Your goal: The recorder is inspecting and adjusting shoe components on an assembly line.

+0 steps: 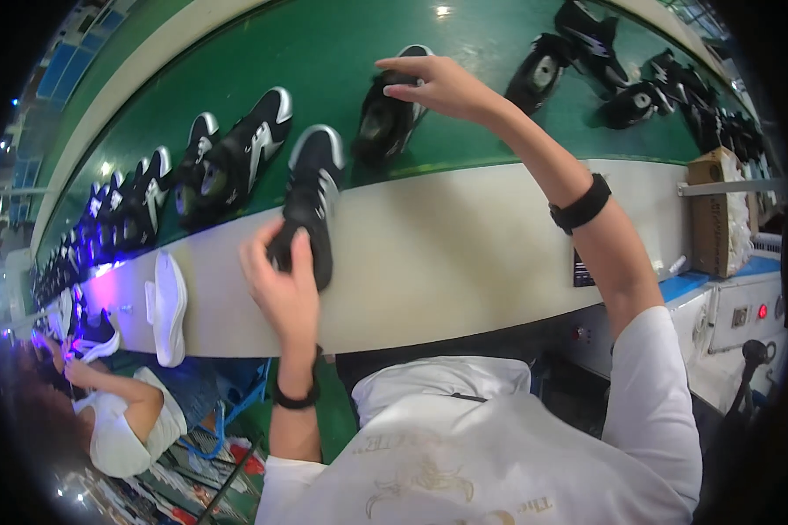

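Note:
My left hand (282, 276) is closed around the heel of a black shoe (311, 188) with white side stripes and a silver toe cap. Its toe points away from me, over the border between the pale table and the green belt. My right arm reaches out over the belt. There my right hand (433, 86) has thumb and fingers apart above the toe of a second black shoe (378, 122), which is slightly blurred. Whether the fingertips touch that shoe, I cannot tell. Both wrists wear black bands.
The green belt (341, 44) carries several black shoes (245, 153) to the left and several more (543, 70) to the right. White soles (170, 306) lie on the pale table (411, 262). A cardboard box (711, 214) stands at right. Another person (127, 420) sits at left.

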{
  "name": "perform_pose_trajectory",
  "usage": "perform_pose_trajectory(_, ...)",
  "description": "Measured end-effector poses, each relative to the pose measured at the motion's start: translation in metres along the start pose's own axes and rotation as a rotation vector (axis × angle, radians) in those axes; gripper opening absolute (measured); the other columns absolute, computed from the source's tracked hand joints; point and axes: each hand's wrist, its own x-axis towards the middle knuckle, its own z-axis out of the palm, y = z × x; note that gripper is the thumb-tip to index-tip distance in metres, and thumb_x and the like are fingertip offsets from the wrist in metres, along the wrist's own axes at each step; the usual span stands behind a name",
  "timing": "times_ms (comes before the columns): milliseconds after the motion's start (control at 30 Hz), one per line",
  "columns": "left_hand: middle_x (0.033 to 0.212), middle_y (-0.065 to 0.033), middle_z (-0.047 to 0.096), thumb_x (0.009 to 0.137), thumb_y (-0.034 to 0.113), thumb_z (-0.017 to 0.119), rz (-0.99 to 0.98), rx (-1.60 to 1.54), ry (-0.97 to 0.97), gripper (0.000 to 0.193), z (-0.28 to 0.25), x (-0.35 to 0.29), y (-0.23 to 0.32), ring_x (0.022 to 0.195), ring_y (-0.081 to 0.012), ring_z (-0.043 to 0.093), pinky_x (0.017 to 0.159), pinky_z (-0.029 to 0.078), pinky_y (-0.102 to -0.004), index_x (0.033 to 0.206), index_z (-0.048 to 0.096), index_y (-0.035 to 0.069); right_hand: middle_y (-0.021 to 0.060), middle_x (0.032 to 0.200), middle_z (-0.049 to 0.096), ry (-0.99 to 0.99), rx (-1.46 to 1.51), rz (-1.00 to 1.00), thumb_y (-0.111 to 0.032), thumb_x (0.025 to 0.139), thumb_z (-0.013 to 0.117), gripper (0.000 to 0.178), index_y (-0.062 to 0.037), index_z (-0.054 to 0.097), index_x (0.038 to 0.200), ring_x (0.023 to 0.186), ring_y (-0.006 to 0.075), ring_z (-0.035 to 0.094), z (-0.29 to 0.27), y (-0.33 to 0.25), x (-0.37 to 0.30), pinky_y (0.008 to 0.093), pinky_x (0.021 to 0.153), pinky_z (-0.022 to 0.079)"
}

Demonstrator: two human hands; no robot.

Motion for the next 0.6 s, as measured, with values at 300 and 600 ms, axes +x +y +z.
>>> perform_pose_trajectory(300,0.128,-0.0165,0.06,0.088,0.007,0.063,0.357,0.011,0.021,0.032,0.075,0.097,0.017,0.122,-0.0346,0.056,0.103,0.043,-0.044,0.12,0.061,0.003,0.0182,0.095,0.073,0.701,-0.19,0.502,-0.046,0.084,0.072,0.053,0.0041,0.068,0.101,0.092,0.0295,0.07,-0.103,0.074,-0.092,0.0374,0.083,0.052)
perform_pose_trajectory(600,0.132,-0.0182,0.061,0.089,-0.004,0.058,0.232,-0.104,-0.256,0.033,0.0,-0.027,0.033,0.124,-0.0332,0.058,0.105,0.044,-0.0399,0.121,0.063,0.001,0.0197,0.113,0.063,0.548,0.197,0.915,-0.041,0.073,0.078,0.073,0.0103,0.056,0.12,0.106,0.0293,0.063,-0.081,0.112,-0.042,0.0375,0.091,0.05)
